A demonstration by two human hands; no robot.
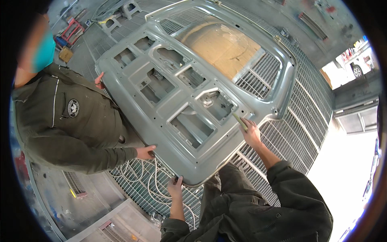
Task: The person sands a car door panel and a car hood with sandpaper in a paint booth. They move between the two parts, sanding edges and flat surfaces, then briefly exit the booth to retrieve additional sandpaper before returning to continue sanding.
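Observation:
A grey car tailgate panel (181, 121), its inner side with several cut-outs facing up, spans the middle of the view. My left hand (175, 186) grips its near lower corner, thumb on top. My right hand (251, 131) is at the right edge of the panel and holds a thin yellow-green strip or pad (240, 122), whose tip reaches over the panel; whether the hand also grips the edge, I cannot tell. Brown cardboard (223, 45) under clear film shows in the window opening. Another person's hands (146, 152) hold the panel's left edge.
A co-worker in a dark green jacket (87, 121) stands at the left. Below lies a metal floor grating (302, 118) with a coiled pale hose (151, 181). Plastic stools (130, 9), a red rack (72, 31) and a cardboard box (65, 54) stand at the upper left.

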